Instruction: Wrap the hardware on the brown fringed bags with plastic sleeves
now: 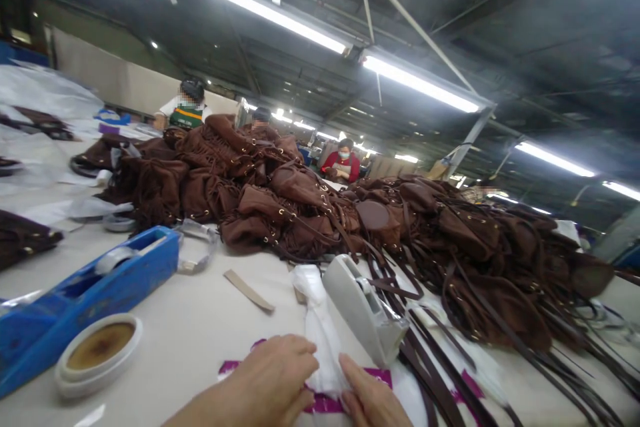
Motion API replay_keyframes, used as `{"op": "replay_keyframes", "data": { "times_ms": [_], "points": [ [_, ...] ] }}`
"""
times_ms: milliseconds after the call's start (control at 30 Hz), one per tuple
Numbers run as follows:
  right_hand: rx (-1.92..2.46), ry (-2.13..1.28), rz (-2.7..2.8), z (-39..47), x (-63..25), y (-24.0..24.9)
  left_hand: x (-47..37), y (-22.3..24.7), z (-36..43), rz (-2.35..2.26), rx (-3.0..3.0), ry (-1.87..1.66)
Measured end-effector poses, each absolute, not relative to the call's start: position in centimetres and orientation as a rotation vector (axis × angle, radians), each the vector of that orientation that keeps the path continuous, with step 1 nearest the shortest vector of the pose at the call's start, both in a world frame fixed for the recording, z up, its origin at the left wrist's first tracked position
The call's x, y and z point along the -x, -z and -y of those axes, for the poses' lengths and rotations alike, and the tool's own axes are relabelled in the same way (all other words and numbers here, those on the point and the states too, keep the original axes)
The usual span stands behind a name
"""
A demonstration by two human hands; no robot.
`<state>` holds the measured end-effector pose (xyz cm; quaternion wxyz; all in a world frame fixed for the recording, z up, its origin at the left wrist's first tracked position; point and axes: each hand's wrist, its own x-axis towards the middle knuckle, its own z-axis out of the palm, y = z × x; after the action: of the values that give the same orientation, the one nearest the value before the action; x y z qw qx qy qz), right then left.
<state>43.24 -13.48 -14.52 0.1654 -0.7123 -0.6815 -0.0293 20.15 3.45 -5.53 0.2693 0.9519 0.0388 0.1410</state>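
A crumpled strip of thin white wrapping (pixel 320 333) runs up the table between my two hands. My left hand (pixel 273 377) is at its left edge with the fingers bent and closed on it. On the other side, my right hand (pixel 373 393) has its thumb and fingers pinched at the wrapping's lower right. Purple printed material (pixel 327 404) shows under and beside both hands; its full shape is hidden. A grey tape dispenser (pixel 357 307) stands just beyond my right hand, against the wrapping.
Brown fringed bags (pixel 300 207) lie heaped across the back, their straps (pixel 425 360) trailing down the right. At left are a long blue tape dispenser (pixel 115 280) and a round white dish (pixel 65 373) with a brown pad. A tan strip (pixel 249 290) lies mid-table. Co-workers sit beyond.
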Motion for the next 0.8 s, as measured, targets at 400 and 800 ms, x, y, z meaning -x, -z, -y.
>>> {"op": "replay_keyframes", "data": {
  "times_ms": [400,800],
  "points": [
    [2.01,0.086,1.775,14.9,-42.2,10.8,-27.2,9.7,-5.1,0.043,-2.621,-0.185],
    [1.937,-0.253,1.267,13.8,-40.8,8.1,-27.5,9.2,-5.2,-0.005,-2.57,-0.176]
  ]
}}
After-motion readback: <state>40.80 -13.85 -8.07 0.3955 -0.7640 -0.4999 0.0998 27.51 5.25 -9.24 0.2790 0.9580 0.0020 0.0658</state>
